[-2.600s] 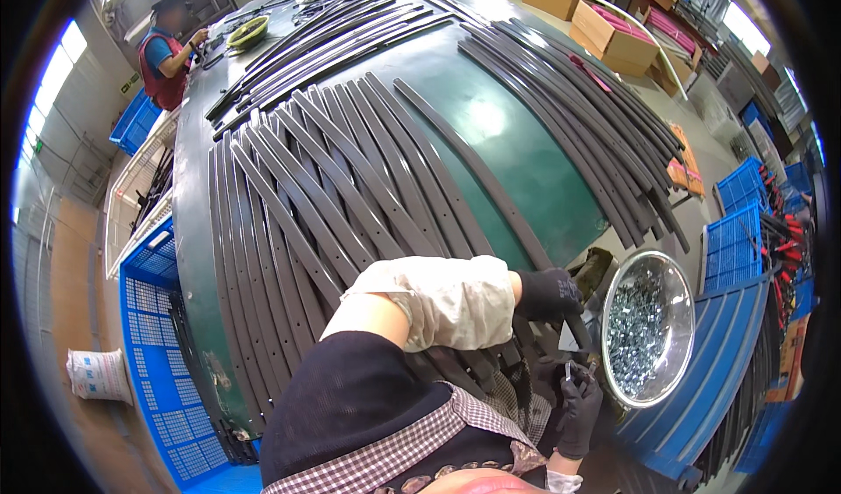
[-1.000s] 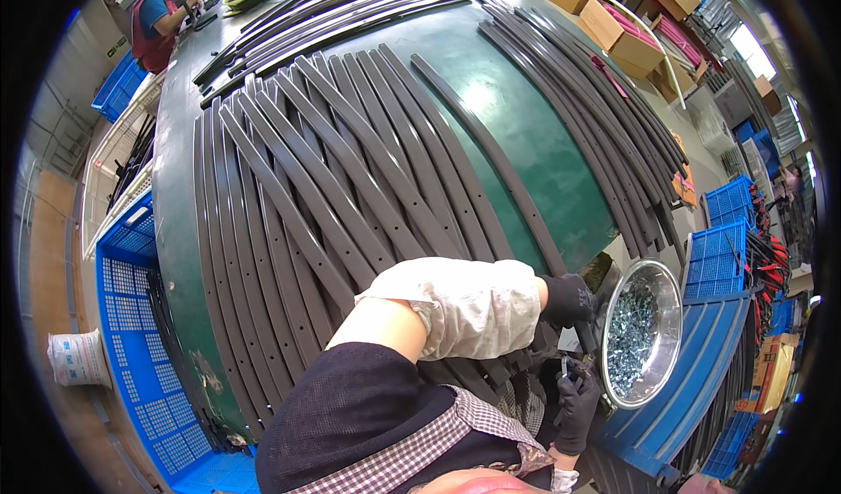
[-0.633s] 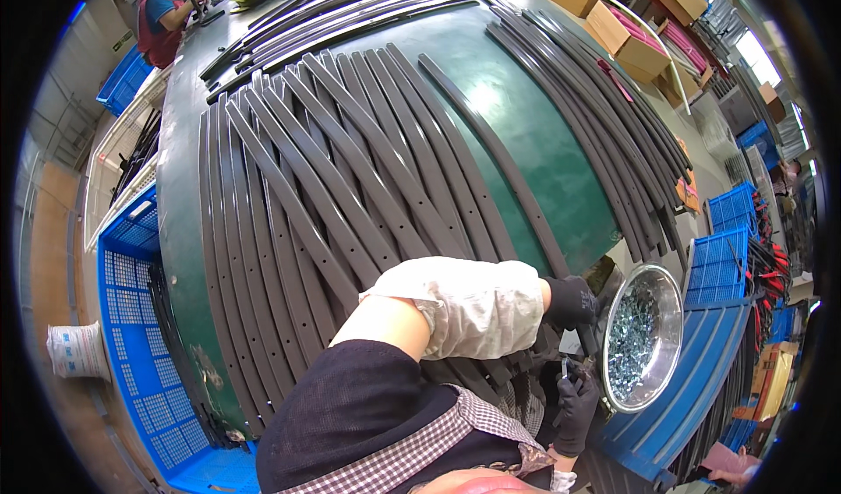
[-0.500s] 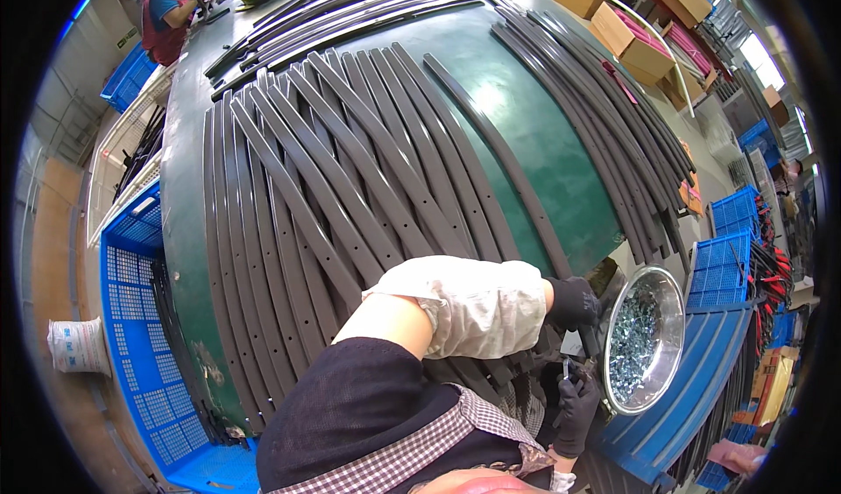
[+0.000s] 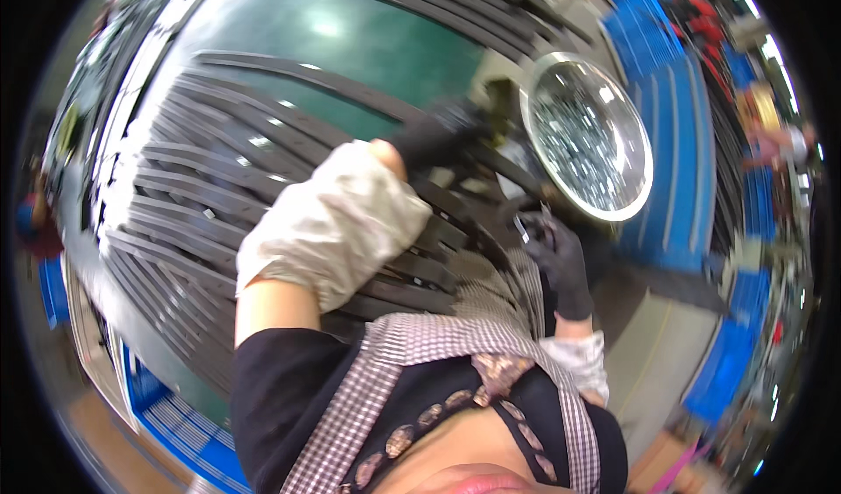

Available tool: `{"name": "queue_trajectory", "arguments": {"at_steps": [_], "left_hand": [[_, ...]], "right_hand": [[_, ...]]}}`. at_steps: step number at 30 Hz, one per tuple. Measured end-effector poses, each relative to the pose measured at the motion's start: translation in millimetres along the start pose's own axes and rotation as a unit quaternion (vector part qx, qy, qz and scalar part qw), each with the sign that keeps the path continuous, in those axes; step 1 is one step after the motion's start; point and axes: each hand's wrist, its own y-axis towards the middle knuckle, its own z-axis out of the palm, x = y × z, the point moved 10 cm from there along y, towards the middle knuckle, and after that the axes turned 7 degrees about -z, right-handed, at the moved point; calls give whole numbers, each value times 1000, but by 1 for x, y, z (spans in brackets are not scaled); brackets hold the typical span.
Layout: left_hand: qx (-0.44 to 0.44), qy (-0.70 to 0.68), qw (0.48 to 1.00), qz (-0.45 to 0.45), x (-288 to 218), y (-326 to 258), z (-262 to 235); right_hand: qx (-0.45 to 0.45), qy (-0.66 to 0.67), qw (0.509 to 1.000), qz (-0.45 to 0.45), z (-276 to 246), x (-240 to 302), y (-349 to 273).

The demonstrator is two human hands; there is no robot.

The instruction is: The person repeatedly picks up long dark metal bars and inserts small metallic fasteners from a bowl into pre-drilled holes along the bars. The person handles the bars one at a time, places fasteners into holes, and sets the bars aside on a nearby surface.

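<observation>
My left hand [image 5: 442, 132], in a black glove below a pale sleeve cover, lies over the near end of a long dark brown strip [image 5: 307, 75]. Motion blur hides whether its fingers grip the strip. Closer to me, my right hand [image 5: 559, 262], also in a black glove, is closed with a small shiny metal piece [image 5: 523, 229] at its fingertips, too small to name exactly. Just beyond the right hand stands a round steel bowl [image 5: 649, 165] holding many small shiny metal parts [image 5: 578, 139]. Between the hands, strip ends overlap above my lap.
Many dark strips [image 5: 188, 257] cover the green table [image 5: 263, 12] on the left. More strips [image 5: 455, 3] lie at its far side. A blue corrugated surface [image 5: 679, 144] and blue crates [image 5: 644, 25] stand right of the bowl. A blue basket [image 5: 188, 428] is at lower left.
The whole view has swung toward the bowl and my lap. My left hand has moved back from the bowl along the strip; my right hand stays near the bowl with the metal piece.
</observation>
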Motion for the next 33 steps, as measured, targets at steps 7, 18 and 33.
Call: {"name": "queue_trajectory", "arguments": {"at_steps": [7, 18, 33], "left_hand": [[79, 50, 994, -60, 3, 3, 0], [86, 63, 994, -37, -5, 5, 2], [100, 69, 992, -43, -4, 4, 4]], "right_hand": [[-78, 129, 988, 38, -30, -30, -32], [-102, 162, 981, 9, -32, -32, -26], [-83, 229, 970, -3, -27, -46, -23]]}}
